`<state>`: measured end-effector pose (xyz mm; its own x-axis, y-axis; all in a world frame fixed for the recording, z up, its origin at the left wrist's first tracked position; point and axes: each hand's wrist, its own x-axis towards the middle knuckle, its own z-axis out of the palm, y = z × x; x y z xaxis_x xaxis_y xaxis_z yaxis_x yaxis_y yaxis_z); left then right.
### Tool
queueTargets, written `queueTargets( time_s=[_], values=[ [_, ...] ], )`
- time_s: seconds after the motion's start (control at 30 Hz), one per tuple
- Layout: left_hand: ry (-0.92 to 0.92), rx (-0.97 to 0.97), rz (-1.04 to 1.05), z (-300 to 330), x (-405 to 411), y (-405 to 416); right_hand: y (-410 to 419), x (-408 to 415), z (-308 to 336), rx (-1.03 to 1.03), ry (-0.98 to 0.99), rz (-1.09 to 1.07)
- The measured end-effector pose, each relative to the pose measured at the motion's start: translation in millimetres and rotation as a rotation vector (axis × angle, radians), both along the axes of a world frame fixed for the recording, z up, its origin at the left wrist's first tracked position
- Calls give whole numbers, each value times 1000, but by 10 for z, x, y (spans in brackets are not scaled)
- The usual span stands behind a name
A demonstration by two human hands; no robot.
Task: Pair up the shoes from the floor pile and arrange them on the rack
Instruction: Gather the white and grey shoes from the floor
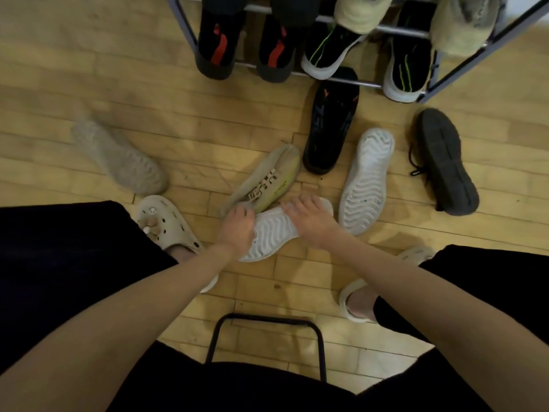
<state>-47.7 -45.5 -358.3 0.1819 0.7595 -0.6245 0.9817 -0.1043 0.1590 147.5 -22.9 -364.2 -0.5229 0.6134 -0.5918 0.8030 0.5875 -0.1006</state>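
A white sneaker (276,230) lies sole-up on the floor (89,69) right in front of the person, with both hands on it: the right hand (309,220) rests over its toe end with fingers spread and fairly straight, while the left hand (237,226) curls at its other end, apparently pinching the heel of the beige sneaker (267,179) that lies on its side just behind, though the grip is hard to read from above. Its likely mate, a second white sneaker (367,179), lies sole-up just to the right. Further out are a black slide (332,126), a dark lace-up shoe (445,159) turned sole-up, and, well apart to the left, a blurred grey shoe (118,157). The rack (463,66) at the top already carries a black-and-red pair, a black-and-green pair and pale shoes above. By my reckoning the task is about halfway: six shoes remain on the floor
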Motion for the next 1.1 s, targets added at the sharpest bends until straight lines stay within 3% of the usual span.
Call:
queueTargets(
  time_s=[0.2, 0.37, 0.53, 0.6, 0.73, 0.8, 0.83, 0.97, 1.1],
  values=[
    [-66, -31, -202, 150, -22, 149, 197, 83, 19, -68, 25, -174],
    [-149, 34, -199, 394, 4, 342, 290, 313, 173, -263, 79, -269],
    [-334, -181, -15, 619, -14, 526, 539, 500, 557, -485, 190, -363],
    [-402, -178, 45, 748, 18, 666, 640, 580, 742, -551, 236, -469],
    [-485, 121, 250, 938, 111, 941, 696, 698, 978, -458, 429, -668],
    [-505, 288, 481, 1002, 194, 964, 651, 654, 1021, -303, 526, -697],
    [-528, 276, 617, 1024, 234, 960, 617, 611, 1029, -220, 556, -696],
    [-820, -324, 1065, 1038, 326, 901, 474, 462, 999, -18, 586, -669],
    [-1002, -501, 1095, 936, 370, 769, 297, 318, 901, 30, 553, -599]
  ],
)
